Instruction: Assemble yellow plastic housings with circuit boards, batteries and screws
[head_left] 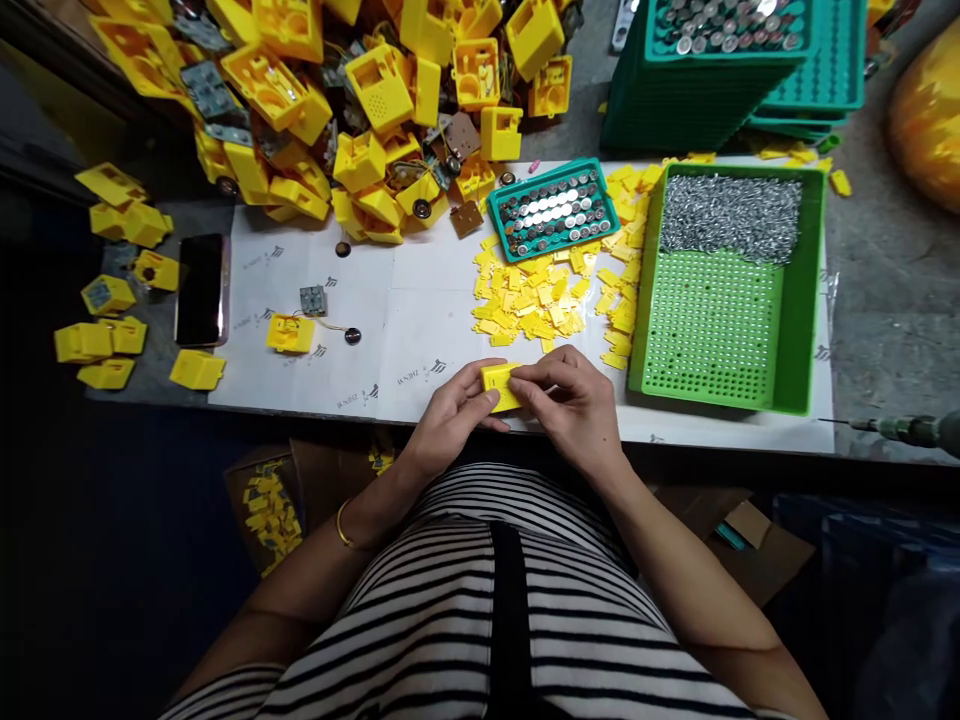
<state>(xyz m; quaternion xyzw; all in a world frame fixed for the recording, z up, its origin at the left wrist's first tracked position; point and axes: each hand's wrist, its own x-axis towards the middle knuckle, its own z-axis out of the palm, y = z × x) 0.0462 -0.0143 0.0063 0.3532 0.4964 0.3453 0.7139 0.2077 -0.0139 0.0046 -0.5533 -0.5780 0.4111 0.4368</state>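
Observation:
Near the front edge of the table, my left hand [454, 413] holds a small yellow plastic casing [498, 386] between thumb and fingers. My right hand [573, 402] is closed in a pinch against the casing's right side; whatever lies between those fingertips is hidden. Just beyond both hands spread loose flat yellow plastic tabs [534, 302]. Behind them a small teal tray [555, 246] carries rows of round silver button cells. Further left, an opened yellow casing [289, 334] lies with a grey part [313, 300] and a small round black speaker [352, 337] wired to it.
A green perforated basket [720, 385] at right contains many small metal screws [731, 215]. Stacked teal trays [675, 105] stand behind. Yellow casings [379, 90] are heaped at back left, near a phone [202, 290]. A screwdriver bit [862, 425] juts in at far right.

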